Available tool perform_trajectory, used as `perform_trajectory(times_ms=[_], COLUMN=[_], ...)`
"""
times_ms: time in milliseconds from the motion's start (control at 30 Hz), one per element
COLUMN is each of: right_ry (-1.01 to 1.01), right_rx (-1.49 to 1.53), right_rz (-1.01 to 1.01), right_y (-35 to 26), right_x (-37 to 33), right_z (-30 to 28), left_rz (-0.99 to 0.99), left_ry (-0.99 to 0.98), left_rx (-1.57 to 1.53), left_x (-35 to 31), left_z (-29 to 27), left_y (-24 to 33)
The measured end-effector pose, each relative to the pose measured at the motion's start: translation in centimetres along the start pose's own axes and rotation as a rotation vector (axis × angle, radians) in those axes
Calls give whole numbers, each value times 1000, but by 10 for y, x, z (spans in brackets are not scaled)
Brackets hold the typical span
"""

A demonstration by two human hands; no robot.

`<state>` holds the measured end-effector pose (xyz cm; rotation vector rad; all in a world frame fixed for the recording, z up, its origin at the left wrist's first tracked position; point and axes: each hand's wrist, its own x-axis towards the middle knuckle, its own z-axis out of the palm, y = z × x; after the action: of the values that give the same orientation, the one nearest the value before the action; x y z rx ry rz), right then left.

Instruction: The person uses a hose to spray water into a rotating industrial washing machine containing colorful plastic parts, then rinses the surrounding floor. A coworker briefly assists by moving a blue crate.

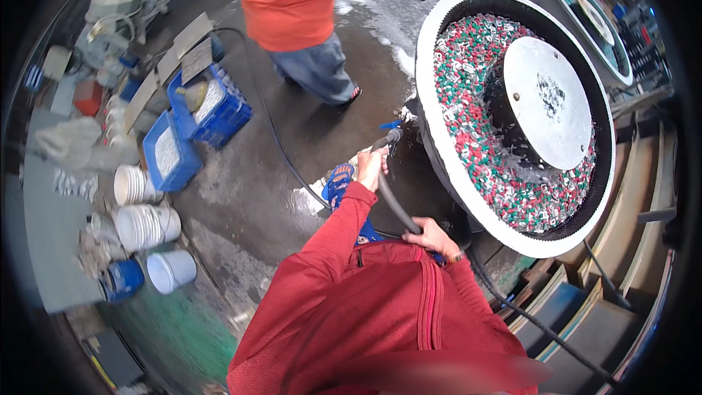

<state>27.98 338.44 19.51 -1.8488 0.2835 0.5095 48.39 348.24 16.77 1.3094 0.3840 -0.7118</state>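
Note:
A thick grey hose [397, 209] runs between my two hands in front of my body. My left hand [370, 168] is closed round it near its far end, where a valve [393, 135] with a blue lever points away from me. Nearer my waist, my right hand [431, 238] grips the same hose lower down. To the right stands a large round tub [441, 175] with a white rim, filled with small red, green and white pieces [474, 132]. A pale metal disc [547, 102] caps its central hub. Neither hand touches the tub.
A person [289, 7] in an orange top stands ahead, one hand by the tub's rim. Blue crates [178, 150] of white granules and white buckets [148, 227] stand left. A dark hose [272, 121] crosses the wet floor. Wooden troughs [621, 197] lie right; another round tub [578, 0] stands behind.

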Motion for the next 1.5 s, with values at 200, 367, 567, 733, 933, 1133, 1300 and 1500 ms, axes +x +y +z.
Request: perform_trajectory(times_ms=[200,367,567,733,933,1133,1300,1500], right_ry=[207,427,485,515,438,484,527,596], right_rx=[392,248,275,148,65,-45,13,118], right_rz=[90,380,491,528,615,483,456,324], right_y=[-88,-108,-137,-151,-143,-144,-140,-143], right_x=[133,165,156,146,133,135,129,122], right_z=[-16,10,46,47,56,69,65,60], left_rz=[-79,-11,360,510,547,322,426,745], left_ry=[-198,-345,-268,-738,-861,-762,-731,-599], left_rx=[240,665,1134,1399,1394,1652,1649,1861], left_x=[75,115,201,213,211,218,211,207], left_z=[22,-8,-37,7,22,22,35,53], left_y=[43,59,111,103,76,79,81,73])
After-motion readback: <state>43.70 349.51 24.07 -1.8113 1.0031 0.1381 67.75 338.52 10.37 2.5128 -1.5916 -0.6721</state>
